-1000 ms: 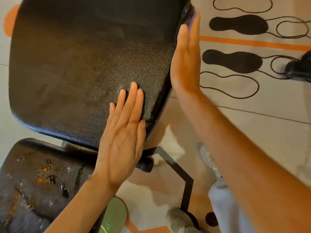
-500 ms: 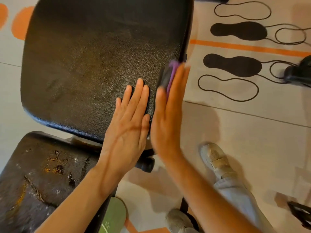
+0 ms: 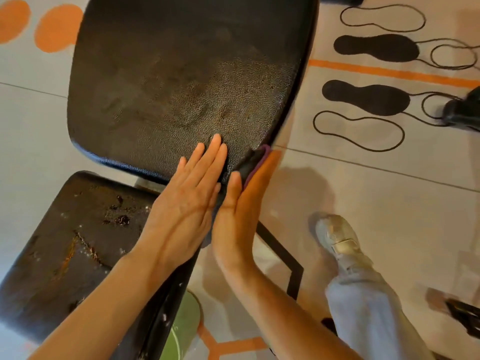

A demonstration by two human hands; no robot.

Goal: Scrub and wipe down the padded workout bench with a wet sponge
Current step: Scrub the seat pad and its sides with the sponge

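From the head camera, the only view I have, I note the padded backrest (image 3: 181,81) of the bench, black and pebble-grained, filling the upper centre of the frame. Its near right corner is under both hands. My left hand (image 3: 187,203) lies flat on the top face at that corner with fingers straight and together, bracing and gripping nothing. My right hand (image 3: 241,203) stands on edge against the right side of the pad, fingers extended, pressing the purple sponge (image 3: 255,162) to the side wall. Only a strip of sponge shows between palm and pad, so it is held by flat pressure and not by a curled grasp. Below and to the left sits the seat pad (image 3: 65,242), cracked and marked with orange-brown residue and white flecks; I judge it not yet cleaned. A pale shoe (image 3: 337,237) rests on the patterned floor (image 3: 363,193) to the right. In my judgement the sponge is soft, light and slippery when wet, and is best backed by the whole palm. The vinyl is firm over yielding foam and should tolerate steady pressure, but the side wall offers little bearing, so the sponge could slip off downward.
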